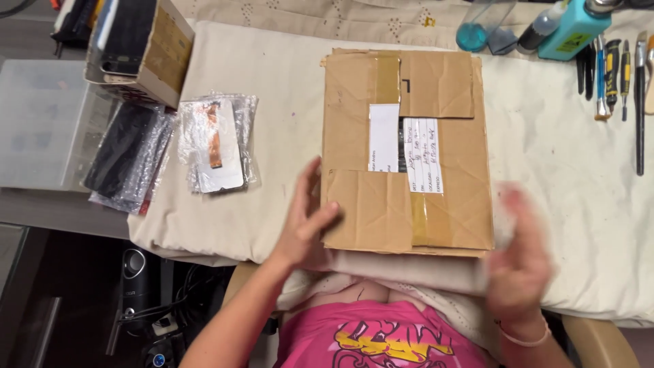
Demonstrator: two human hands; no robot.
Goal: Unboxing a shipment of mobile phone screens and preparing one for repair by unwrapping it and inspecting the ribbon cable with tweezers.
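Observation:
A flat brown cardboard box (436, 211), taped shut and carrying white labels, lies on a cream cloth-covered table (272, 88) right in front of me. My left hand (305, 218) is open, fingers spread, with the thumb touching the box's near left edge. Just off the box's near right corner, my right hand (519, 259) is blurred with motion, fingers apart and holding nothing. A thin band circles my right wrist.
Bubble-wrapped flat parts (216, 143) and a dark wrapped panel (126, 160) lie to the left. An open cardboard box (139, 51) and a clear plastic bin (41, 129) sit at far left. Screwdrivers and tweezers (616, 75) and a teal bottle (572, 27) rest at back right.

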